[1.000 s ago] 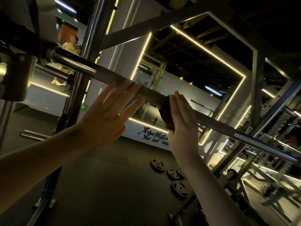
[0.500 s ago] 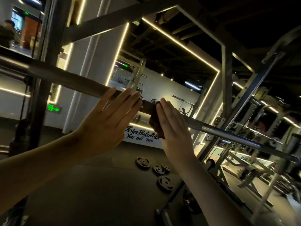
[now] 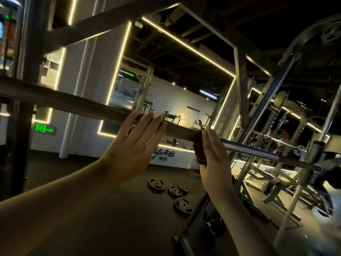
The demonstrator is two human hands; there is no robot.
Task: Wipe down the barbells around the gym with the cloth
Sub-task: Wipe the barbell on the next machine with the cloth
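1. The left grip (image 3: 132,145) is nearest. It is wide, with the fingers straight and laid flat on the near side of the bar (image 3: 73,104), and it holds nothing.
2. Just to its right, the right grip (image 3: 215,156) also has straight fingers, which press the cloth (image 3: 198,151) against the bar. The thumb is hidden, so I cannot tell whether it pinches the cloth.
3. The cloth is dark. It sits between palm and bar, and part of it hangs below the bar.
4. The bar lies across the rack (image 3: 240,93), raised in front of the person. Its long axis runs from the left edge, close by, down and away to the right. The far end points at the right side of the rack, and the left end is out of view.
5. Risks, as I judge them:
   - Flat palms may let the cloth slip off and drop to the floor (image 3: 73,172).
   - With nothing clasping the bar, it may roll under the wipe.
   - A stroke run too far right could knock fingers on the rack.
   - The dim light may hide missed patches.
6. Farther off, plates (image 3: 156,184) lie on the floor. A green sign (image 3: 43,129) glows on the left wall.
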